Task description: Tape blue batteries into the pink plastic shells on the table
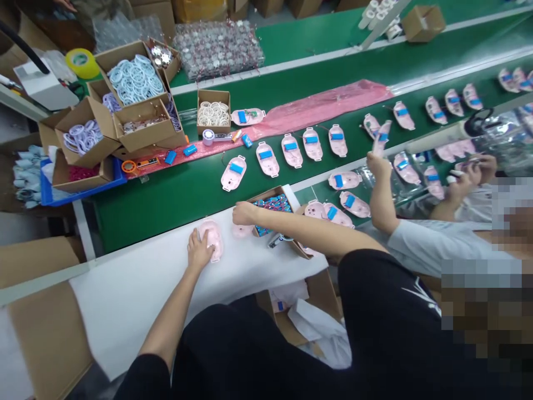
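A pink plastic shell [215,238] lies hollow side up on the white sheet [166,283]. My left hand [200,250] grips its left edge, fingers over the rim and thumb reaching inside. My right hand [245,213] is curled closed just right of it, above a second pink shell [243,230]; anything in its fingers is hidden. Beside my right wrist stands a cardboard box of blue battery packs [272,204] with red wires, partly covered by my forearm. A small metallic tool-like object [275,240] lies at the box's near side.
Pink shells with blue packs [267,159] line the green conveyor [175,205]. At the left, boxes of rings [135,80] sit in a blue tray [48,191]. To my right, a co-worker's hand [380,166] holds up a shell. An open carton [325,289] stands below the table edge.
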Demonstrator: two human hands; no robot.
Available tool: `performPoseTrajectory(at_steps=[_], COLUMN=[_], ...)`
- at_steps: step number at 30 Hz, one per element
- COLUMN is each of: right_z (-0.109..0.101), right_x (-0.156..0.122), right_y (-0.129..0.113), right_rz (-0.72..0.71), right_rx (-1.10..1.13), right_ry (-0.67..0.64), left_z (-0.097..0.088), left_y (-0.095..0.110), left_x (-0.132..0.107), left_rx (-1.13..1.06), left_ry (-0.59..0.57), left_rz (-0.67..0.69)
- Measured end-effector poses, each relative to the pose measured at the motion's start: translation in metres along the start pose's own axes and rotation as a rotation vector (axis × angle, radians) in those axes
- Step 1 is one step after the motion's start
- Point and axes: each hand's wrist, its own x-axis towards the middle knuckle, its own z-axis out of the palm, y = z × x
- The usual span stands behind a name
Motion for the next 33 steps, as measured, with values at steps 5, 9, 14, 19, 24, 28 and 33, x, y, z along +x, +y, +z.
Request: performPoseTrajectory(at_steps=[5,9,14,19,24,28,33], right_z=[0.015,0.063,0.118,0.130,0.124,0.111,0.140], right_x=[0.011,-0.007,-0.023,-0.036,-0.042,-0.045,-0.046], right_y=[-0.006,-0.058,-0.127,-0.155,-0.138,-0.120,-0.130], right_rz=[-0.119,0.347,0.539,0.567,0.609,0.575,0.552], right_rx=[0.003,0.166,0.321,0.384,0.387,0.394,0.341], right_ry=[0.129,0.224,0.172,0.230,0.217,0.188,0.324], left_z=[0.007,0.015,0.023,0.024,0.024,0.016,0.004], left_y=[-0.010,-0.004,0.010,0.024,0.039,0.048,0.059], left_x=[0.007,0.006,0.011,0.012,0.011,0.010,-0.013], left_rx=[-0.069,-0.143,-0.163,-0.192,-0.257,-0.329,-0.416], left_ry=[0.034,0.059,0.090,0.067,0.019,-0.022,-0.036], left_rz=[0.021,-0.024,-0.051,-0.028,0.003,-0.005,-0.103])
